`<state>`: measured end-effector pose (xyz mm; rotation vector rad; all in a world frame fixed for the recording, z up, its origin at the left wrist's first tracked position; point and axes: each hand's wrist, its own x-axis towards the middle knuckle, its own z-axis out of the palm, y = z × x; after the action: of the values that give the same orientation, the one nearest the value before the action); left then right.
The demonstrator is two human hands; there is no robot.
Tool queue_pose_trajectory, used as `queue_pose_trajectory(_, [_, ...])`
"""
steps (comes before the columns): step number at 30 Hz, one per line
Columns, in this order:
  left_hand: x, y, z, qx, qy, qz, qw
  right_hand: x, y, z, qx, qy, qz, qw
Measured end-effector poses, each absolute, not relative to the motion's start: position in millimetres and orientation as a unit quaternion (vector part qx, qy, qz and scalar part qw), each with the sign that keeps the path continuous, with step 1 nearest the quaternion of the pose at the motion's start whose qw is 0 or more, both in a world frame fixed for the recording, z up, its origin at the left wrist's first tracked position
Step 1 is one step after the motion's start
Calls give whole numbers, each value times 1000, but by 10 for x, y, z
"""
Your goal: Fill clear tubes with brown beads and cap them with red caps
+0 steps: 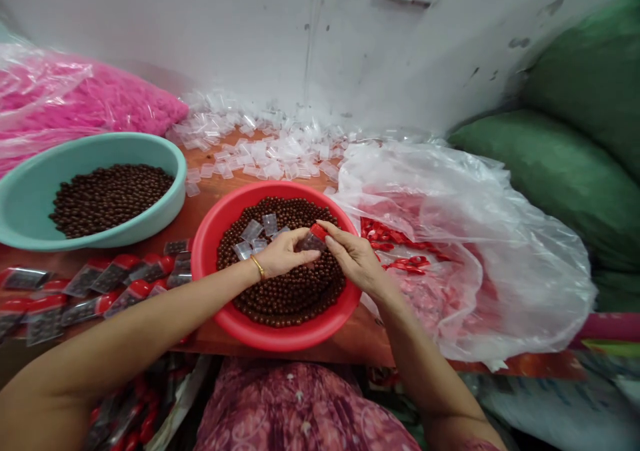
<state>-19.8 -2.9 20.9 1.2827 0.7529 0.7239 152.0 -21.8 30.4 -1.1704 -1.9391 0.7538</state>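
Over the red basin [277,339], both hands meet at a small clear plastic case with a red cap [319,231]. My left hand [286,255] is closed around the case's clear body, which looks dark inside. The fingers of my right hand [354,256] pinch the red cap from the other side. Whether the cap is fully seated cannot be made out. Brown round beads [280,304] fill the basin beneath my hands. Several clear cases [253,229] lie on the beads, left of my left hand.
A teal basin [95,237] of brown beads stands left. Red-capped filled cases [113,274] lie before it. Loose clear cases [273,157] spread along the wall. On the right, a plastic bag [520,257] holds red caps [410,264]. A pink-filled bag [95,91] and green sacks [550,164] flank the table.
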Motion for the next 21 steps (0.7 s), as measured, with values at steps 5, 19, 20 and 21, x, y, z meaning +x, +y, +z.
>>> queue_pose_trajectory(5, [-186, -78, 193, 631, 365, 327, 602, 1536, -290, 220, -455, -783, 209, 369])
queue_pose_trajectory(19, [-231, -116, 260, 741, 450, 282, 411, 1374, -415, 325, -398, -876, -29, 271])
queue_pose_trajectory(20, [-235, -116, 270, 751, 451, 265, 403, 1388, -399, 337, -399, -876, -15, 271])
queue_pose_trajectory(21, [-237, -118, 285, 764, 451, 243, 392, 1410, -380, 349, -399, -874, 2, 275])
